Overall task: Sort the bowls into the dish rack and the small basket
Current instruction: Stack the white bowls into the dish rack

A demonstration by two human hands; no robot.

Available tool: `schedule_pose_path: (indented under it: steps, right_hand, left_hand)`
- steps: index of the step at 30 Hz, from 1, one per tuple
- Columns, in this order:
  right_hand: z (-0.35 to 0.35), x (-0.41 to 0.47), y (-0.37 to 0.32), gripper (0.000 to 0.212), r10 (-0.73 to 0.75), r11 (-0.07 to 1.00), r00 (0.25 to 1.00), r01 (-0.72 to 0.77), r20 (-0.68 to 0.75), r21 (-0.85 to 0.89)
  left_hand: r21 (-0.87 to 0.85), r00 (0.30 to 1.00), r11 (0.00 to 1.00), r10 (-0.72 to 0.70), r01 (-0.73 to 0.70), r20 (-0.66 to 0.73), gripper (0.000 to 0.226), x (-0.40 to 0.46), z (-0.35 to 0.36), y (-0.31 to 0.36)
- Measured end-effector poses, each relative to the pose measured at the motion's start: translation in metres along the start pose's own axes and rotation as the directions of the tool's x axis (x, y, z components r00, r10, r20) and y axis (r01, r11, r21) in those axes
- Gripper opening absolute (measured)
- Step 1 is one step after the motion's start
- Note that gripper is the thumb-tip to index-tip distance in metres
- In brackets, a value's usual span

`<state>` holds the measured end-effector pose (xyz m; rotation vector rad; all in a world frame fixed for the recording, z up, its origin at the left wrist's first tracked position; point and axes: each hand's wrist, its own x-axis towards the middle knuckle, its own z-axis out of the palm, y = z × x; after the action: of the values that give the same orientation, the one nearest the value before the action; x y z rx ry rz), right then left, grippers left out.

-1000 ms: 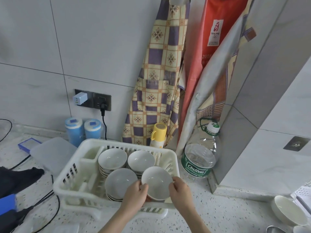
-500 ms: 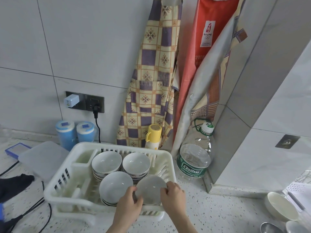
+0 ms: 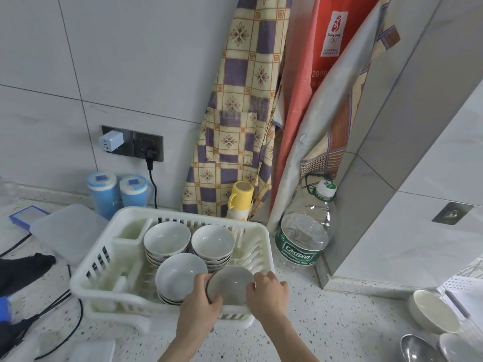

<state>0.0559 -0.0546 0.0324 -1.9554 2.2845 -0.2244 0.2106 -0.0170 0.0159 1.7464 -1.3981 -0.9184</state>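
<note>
Inside the dish rack (image 3: 109, 246), left hand (image 3: 200, 313) and right hand (image 3: 268, 293) grip a bowl (image 3: 231, 284) between them

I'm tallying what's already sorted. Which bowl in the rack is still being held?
The front-right bowl in the dish rack: the left hand and right hand grip its rim. The three other stacks stand untouched.

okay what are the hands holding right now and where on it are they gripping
One white bowl, held by its rim on opposite sides: left hand on the left edge, right hand on the right edge, low in the dish rack.
</note>
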Motion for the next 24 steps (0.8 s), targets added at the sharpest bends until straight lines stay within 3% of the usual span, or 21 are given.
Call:
schedule_pose_path:
  steps: [2,8,20,24]
  right_hand:
    - [-0.001,0.001,-0.001,0.017,-0.009,1.0,1.0,0.009,0.025,-0.027]
    - [0.0,0.009,-0.007,0.03,-0.001,0.99,0.996,0.013,0.09,-0.138]
    - [0.003,0.021,-0.013,0.028,-0.067,0.873,0.948,0.207,0.312,-0.442]
    - [0.006,0.019,-0.012,0.027,-0.114,0.905,0.955,0.213,0.274,-0.367]
  left_hand:
    - [0.024,1.0,1.0,0.0,0.0,-0.006,0.033,-0.002,-0.001,0.001]
    - [0.124,0.999,0.992,0.038,-0.036,-0.016,0.043,-0.014,0.001,0.012]
    - [0.255,0.999,0.966,0.049,-0.041,-0.025,0.051,-0.02,0.008,0.027]
    - [0.264,0.999,0.964,-0.005,0.014,-0.035,0.045,-0.02,0.009,0.026]
